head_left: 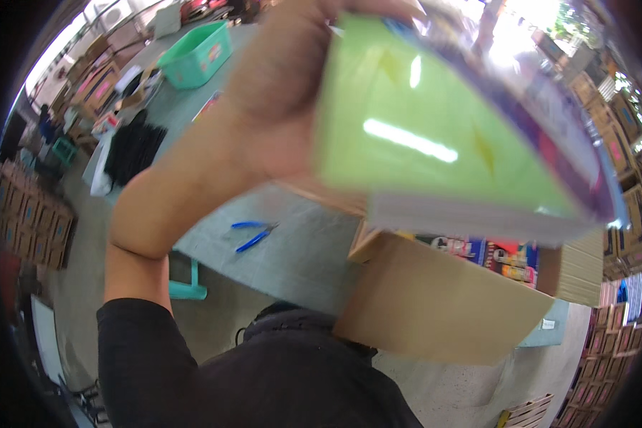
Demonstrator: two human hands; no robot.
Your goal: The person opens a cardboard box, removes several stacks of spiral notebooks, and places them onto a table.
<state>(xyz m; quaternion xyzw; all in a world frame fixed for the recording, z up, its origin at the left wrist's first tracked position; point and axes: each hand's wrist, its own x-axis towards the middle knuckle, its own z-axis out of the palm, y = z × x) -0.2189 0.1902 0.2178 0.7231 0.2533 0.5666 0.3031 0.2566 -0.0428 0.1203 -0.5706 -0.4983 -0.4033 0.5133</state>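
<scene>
My left hand point(282, 121) is raised close in front of me, wrapped round the side and top edge of a light-green package point(421, 121). The package has a glossy wrap, a white underside and a purple, printed far side, blurred by motion. Below it stands an open cardboard box point(442, 299) with colourful printed packs point(510, 260) inside. The raised package hides part of the box's rim. My right hand does not show. On the table, left of the box, lie pliers point(255, 235) with blue handles.
The grey-green table point(299, 264) runs away to the far left. A green plastic basket point(196, 57) and a heap of black strips point(134, 153) rest on it. Stacked cartons point(32, 214) stand at the left and more cartons point(599, 349) at the right. A green stool point(187, 289) is beside the table.
</scene>
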